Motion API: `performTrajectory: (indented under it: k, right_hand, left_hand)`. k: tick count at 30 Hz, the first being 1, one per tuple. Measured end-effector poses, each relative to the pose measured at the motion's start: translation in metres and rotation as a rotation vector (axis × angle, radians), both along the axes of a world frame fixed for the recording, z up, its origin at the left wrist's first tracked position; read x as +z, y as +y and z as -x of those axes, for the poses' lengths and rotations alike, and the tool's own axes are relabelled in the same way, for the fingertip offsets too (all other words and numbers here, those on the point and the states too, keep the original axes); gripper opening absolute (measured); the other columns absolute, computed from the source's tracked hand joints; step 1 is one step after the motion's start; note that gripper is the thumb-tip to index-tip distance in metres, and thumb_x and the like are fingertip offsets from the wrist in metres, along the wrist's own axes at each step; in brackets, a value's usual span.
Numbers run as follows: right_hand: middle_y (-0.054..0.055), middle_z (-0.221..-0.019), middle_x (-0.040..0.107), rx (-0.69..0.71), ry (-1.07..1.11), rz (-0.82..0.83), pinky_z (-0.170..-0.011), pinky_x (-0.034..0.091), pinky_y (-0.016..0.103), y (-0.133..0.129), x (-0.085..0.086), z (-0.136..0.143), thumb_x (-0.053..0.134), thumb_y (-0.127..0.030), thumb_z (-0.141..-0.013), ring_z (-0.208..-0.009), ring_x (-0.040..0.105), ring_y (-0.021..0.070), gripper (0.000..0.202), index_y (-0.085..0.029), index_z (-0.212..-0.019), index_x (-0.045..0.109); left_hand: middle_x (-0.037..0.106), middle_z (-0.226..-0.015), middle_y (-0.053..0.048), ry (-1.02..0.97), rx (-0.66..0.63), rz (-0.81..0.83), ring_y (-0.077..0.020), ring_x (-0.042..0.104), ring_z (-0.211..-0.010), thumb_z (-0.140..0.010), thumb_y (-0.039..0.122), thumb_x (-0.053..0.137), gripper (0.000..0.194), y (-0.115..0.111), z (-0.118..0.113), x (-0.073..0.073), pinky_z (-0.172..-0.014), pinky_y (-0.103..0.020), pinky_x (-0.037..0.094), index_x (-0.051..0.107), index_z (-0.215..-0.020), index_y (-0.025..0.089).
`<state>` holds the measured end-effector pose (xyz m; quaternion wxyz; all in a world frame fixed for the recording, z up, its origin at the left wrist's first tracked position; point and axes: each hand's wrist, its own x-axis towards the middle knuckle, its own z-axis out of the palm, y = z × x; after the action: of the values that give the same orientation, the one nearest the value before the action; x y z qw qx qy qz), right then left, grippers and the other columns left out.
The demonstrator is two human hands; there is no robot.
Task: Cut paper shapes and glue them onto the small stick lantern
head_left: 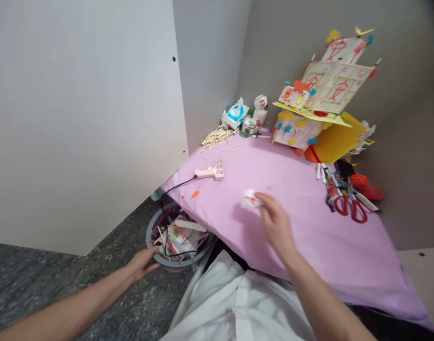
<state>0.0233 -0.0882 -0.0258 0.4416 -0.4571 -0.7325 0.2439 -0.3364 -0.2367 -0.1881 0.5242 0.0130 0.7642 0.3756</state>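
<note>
At the bench [291, 189], tidying seems the step in hand; next move likely calls for a steady bin [181, 263] and a light pinch. Right hand [275, 220], fingers narrow, pinches a white wad [250, 199] over the bench; left hand [144, 260] grips the bin's rim, beside the bench edge.

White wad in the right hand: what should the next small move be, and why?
Probably sweep the wad left toward the orange scraps: they lie near the edge of the table, beside the bin, whose rim the left hand holds, while the right hand has the wad.
</note>
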Motion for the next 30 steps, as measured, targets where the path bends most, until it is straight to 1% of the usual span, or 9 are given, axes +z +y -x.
performTrajectory:
  k: [3, 5, 9, 14, 16, 21, 23, 28, 30]
  right_hand:
    - [0.013, -0.111, 0.058, -0.333, -0.251, -0.053, -0.094, 0.038, 0.053, -0.005, -0.022, -0.072, 0.042, -0.017, -0.081, -0.106, 0.052, 0.0320, 0.035, -0.026, -0.105, 0.066]
    - [0.016, -0.103, 0.056, -0.387, -0.377, -0.026, -0.090, 0.039, 0.055, -0.012, -0.040, -0.080, 0.040, -0.017, -0.080, -0.101, 0.052, 0.0338, 0.033, -0.021, -0.098, 0.067]
    - [0.014, -0.112, 0.052, -0.116, -0.360, -0.023, -0.090, 0.041, 0.045, -0.029, -0.057, 0.013, 0.042, -0.010, -0.079, -0.104, 0.046, 0.0279, 0.035, -0.017, -0.107, 0.063]
    - [0.010, -0.104, 0.056, 0.448, -0.263, 0.045, -0.086, 0.043, 0.033, -0.050, -0.030, 0.142, 0.043, 0.002, -0.073, -0.097, 0.047, 0.0211, 0.038, -0.017, -0.097, 0.066]
    - [0.008, -0.102, 0.057, 0.515, -0.208, 0.063, -0.086, 0.042, 0.032, -0.047, -0.019, 0.152, 0.043, 0.003, -0.074, -0.096, 0.048, 0.0198, 0.039, -0.019, -0.097, 0.066]
    - [0.011, -0.113, 0.052, 0.143, -0.146, -0.002, -0.092, 0.038, 0.036, 0.008, -0.014, 0.139, 0.038, -0.001, -0.079, -0.104, 0.043, 0.0232, 0.043, -0.016, -0.111, 0.062]
    - [0.013, -0.108, 0.053, 0.104, -0.208, 0.026, -0.089, 0.038, 0.038, 0.022, -0.021, 0.148, 0.037, -0.003, -0.082, -0.098, 0.044, 0.0242, 0.038, -0.014, -0.107, 0.064]
    - [0.008, -0.099, 0.058, 0.560, -0.348, -0.019, -0.085, 0.040, 0.031, -0.003, -0.029, 0.189, 0.047, -0.002, -0.076, -0.092, 0.049, 0.0199, 0.031, -0.016, -0.093, 0.068]
    - [0.008, -0.100, 0.059, 0.610, -0.342, -0.037, -0.087, 0.040, 0.031, -0.010, -0.024, 0.196, 0.045, 0.000, -0.076, -0.094, 0.049, 0.0192, 0.035, -0.017, -0.096, 0.068]
  left_hand:
    - [0.062, -0.056, 0.001, -0.041, 0.041, 0.010, -0.0120, 0.060, -0.051, -0.064, 0.012, 0.060, 0.009, -0.002, 0.000, -0.003, -0.050, -0.021, 0.054, 0.057, -0.072, 0.014]
    - [0.063, -0.058, 0.001, -0.056, 0.057, 0.011, -0.0122, 0.061, -0.052, -0.063, 0.012, 0.061, 0.011, -0.003, 0.000, -0.005, -0.051, -0.021, 0.054, 0.057, -0.074, 0.013]
    - [0.064, -0.059, 0.000, -0.067, 0.081, 0.000, -0.0132, 0.062, -0.054, -0.061, 0.011, 0.062, 0.013, -0.004, -0.004, -0.002, -0.052, -0.022, 0.055, 0.058, -0.074, 0.013]
    - [0.063, -0.056, -0.001, -0.062, 0.105, -0.027, -0.0120, 0.060, -0.050, -0.061, 0.010, 0.061, 0.007, -0.007, -0.008, 0.007, -0.049, -0.021, 0.054, 0.058, -0.068, 0.012]
    - [0.064, -0.057, -0.001, -0.068, 0.117, -0.036, -0.0122, 0.060, -0.051, -0.061, 0.010, 0.061, 0.007, -0.009, -0.006, 0.008, -0.050, -0.021, 0.054, 0.058, -0.068, 0.013]
    - [0.064, -0.057, -0.001, -0.095, 0.137, -0.033, -0.0125, 0.061, -0.051, -0.060, 0.007, 0.061, 0.009, -0.010, -0.003, 0.003, -0.052, -0.021, 0.055, 0.059, -0.068, 0.013]
    - [0.064, -0.056, -0.001, -0.099, 0.146, -0.030, -0.0120, 0.060, -0.050, -0.061, 0.006, 0.060, 0.009, -0.009, -0.003, 0.003, -0.053, -0.021, 0.055, 0.059, -0.067, 0.013]
    - [0.062, -0.053, -0.001, -0.103, 0.152, -0.041, -0.0120, 0.060, -0.048, -0.062, 0.007, 0.060, 0.008, -0.005, 0.001, 0.008, -0.052, -0.021, 0.055, 0.056, -0.060, 0.014]
    - [0.063, -0.054, -0.002, -0.104, 0.145, -0.045, -0.0127, 0.060, -0.048, -0.062, 0.008, 0.061, 0.007, -0.005, 0.006, 0.008, -0.049, -0.020, 0.054, 0.057, -0.061, 0.014]
